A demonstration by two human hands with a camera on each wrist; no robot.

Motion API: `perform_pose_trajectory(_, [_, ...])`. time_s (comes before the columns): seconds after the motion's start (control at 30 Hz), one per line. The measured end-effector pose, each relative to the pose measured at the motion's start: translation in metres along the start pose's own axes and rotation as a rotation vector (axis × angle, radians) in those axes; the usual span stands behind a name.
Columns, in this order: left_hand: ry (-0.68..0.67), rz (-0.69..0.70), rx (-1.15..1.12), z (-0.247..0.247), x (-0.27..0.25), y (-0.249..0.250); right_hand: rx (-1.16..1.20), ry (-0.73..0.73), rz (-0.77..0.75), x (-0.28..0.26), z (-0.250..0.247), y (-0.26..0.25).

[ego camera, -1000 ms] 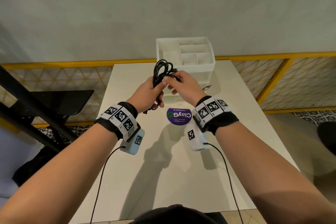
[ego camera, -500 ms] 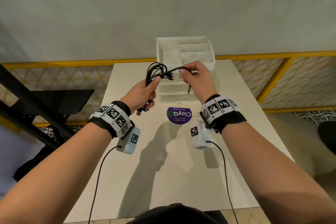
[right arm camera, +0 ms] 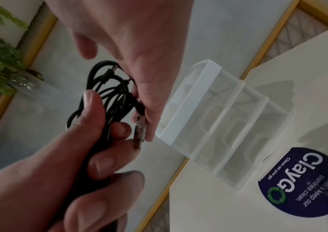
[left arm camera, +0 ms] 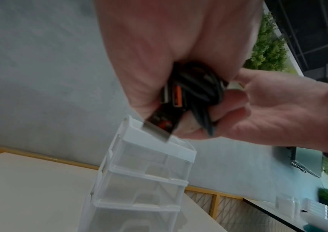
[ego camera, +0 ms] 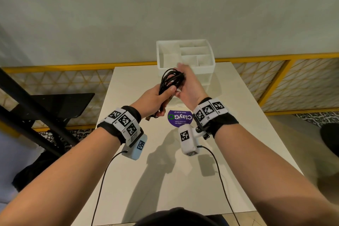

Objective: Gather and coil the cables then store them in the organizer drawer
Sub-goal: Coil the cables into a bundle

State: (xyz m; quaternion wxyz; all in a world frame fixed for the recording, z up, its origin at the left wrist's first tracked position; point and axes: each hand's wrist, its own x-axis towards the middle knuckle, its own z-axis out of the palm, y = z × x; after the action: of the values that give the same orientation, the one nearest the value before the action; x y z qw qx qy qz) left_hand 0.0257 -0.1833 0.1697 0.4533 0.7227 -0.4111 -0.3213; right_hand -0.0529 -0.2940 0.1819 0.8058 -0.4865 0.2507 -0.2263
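A bundle of black cables (ego camera: pixel 169 79) is coiled into loops above the white table (ego camera: pixel 238 134), just in front of the white organizer (ego camera: pixel 205 68). My left hand (ego camera: pixel 166 95) grips the lower part of the coil in its fist. A USB plug (left arm camera: pixel 163 124) with an orange insert sticks out below that fist. My right hand (ego camera: pixel 180 79) is against the coil's right side, its fingers curled round the strands and pinching a cable end with a metal plug (right arm camera: pixel 139 130). The organizer's clear drawers (left arm camera: pixel 149 177) look shut.
A round purple "ClayGo" sticker (ego camera: pixel 179 118) lies on the table under my wrists. A yellow-framed railing (ego camera: pixel 275 57) and a grey wall stand behind the table. A black frame (ego camera: pixel 36 108) stands left of the table. Thin black wires hang from both wrist cameras.
Half a second ago my right hand held a cable end stretched out to the right of the coil. It has now come back left against the bundle, while my left hand keeps its grip.
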Motion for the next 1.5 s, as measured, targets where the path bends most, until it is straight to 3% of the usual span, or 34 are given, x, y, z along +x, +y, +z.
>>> perform_pose_trajectory(0.2, [-0.068, 0.031, 0.032, 0.004, 0.001, 0.001, 0.019, 0.069, 0.000, 0.005, 0.000, 0.003])
perform_pose_trajectory(0.33, [-0.003, 0.014, 0.083, 0.007, 0.004, 0.003, 0.054, 0.061, -0.007, 0.004, 0.001, 0.002])
perform_pose_trajectory(0.67, [0.029, -0.051, 0.132, 0.005, 0.010, -0.002, -0.081, 0.186, 0.178, 0.010, 0.001, 0.022])
perform_pose_trajectory(0.9, [-0.019, -0.142, 0.193, 0.000, 0.005, -0.006, -0.142, 0.152, -0.091, 0.002, -0.003, 0.013])
perform_pose_trajectory(1.1, [-0.157, -0.167, 0.147, 0.000, 0.004, -0.007, -0.436, 0.125, -0.081, 0.008, 0.002, 0.011])
perform_pose_trajectory(1.2, [-0.209, -0.141, 0.130, 0.001, 0.003, -0.010, -0.338, 0.153, 0.007, 0.013, 0.001, 0.014])
perform_pose_trajectory(1.33, [-0.139, -0.193, 0.064, -0.002, 0.005, -0.017, -0.222, 0.123, 0.035, 0.012, 0.002, 0.012])
perform_pose_trajectory(1.5, [-0.099, -0.250, 0.011, -0.015, 0.010, -0.019, -0.444, 0.037, -0.140, 0.007, -0.001, -0.002])
